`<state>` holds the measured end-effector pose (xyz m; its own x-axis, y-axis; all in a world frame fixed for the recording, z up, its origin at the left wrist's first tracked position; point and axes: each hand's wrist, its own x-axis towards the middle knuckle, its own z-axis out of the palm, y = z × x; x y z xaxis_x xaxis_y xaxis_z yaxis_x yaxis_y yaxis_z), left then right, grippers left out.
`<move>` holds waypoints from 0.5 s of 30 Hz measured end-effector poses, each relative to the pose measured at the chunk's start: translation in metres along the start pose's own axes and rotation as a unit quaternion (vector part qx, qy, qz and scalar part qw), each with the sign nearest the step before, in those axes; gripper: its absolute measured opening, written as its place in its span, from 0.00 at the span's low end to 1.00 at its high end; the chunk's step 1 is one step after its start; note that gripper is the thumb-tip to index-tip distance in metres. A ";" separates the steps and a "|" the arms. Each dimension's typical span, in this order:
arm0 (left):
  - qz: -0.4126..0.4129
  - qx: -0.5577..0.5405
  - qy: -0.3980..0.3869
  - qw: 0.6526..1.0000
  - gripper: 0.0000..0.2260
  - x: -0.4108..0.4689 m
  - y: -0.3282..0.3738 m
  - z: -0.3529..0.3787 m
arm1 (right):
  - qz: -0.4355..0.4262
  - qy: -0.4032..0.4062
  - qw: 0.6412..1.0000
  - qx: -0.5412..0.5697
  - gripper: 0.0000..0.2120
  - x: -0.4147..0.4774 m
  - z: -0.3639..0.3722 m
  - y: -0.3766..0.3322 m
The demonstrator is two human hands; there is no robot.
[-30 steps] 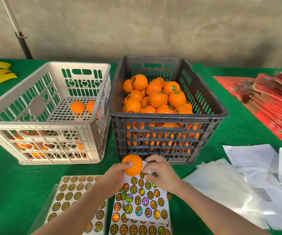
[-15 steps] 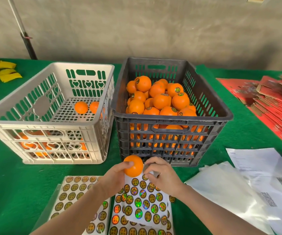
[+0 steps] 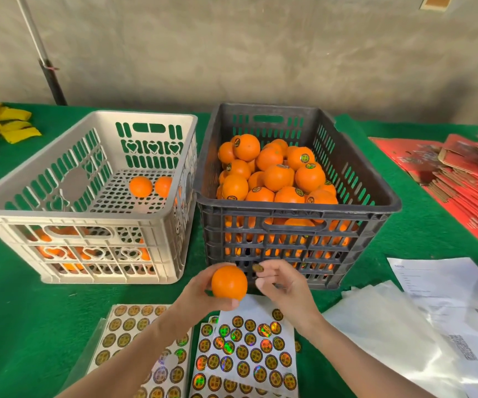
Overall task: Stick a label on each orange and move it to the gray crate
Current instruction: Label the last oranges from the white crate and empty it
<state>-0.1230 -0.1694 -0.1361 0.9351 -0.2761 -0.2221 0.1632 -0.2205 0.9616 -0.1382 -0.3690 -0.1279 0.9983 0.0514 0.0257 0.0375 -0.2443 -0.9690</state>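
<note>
The green table (image 3: 16, 311) spreads before you, with two crates side by side on it, touching or nearly so. On your right is the gray crate (image 3: 387, 202), heaped with oranges, many of them showing a round label. On your left is the pale crate (image 3: 82, 222), with only a few oranges on its floor. Flattened red cartons (image 3: 461, 191) are stacked at the far right, and white papers and clear bags (image 3: 404, 340) lie nearer you on that side. The sticker sheets (image 3: 249, 354) lie flat under your forearms.

Your left hand (image 3: 194, 297) is wrapped around one orange (image 3: 229, 282), fingers behind it and thumb beneath, holding it above the sheets just in front of the gray crate. No label shows on the side facing you. Your right hand (image 3: 283, 285) is just beside it, fingers loosely curled. A single label (image 3: 257, 268) clings to your forefinger tip, close to the orange but not touching it, with your thumb a little below and off it.
</note>
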 end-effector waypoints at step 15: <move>-0.036 -0.408 -0.060 0.910 0.14 -0.004 0.038 0.010 | -0.094 0.008 0.995 0.013 0.09 -0.010 0.016 -0.053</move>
<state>-0.1236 -0.1861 -0.1002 0.8802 -0.3987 -0.2576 0.4468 0.5126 0.7332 -0.1510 -0.3414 -0.0807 0.9745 0.0775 0.2105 0.2223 -0.2067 -0.9528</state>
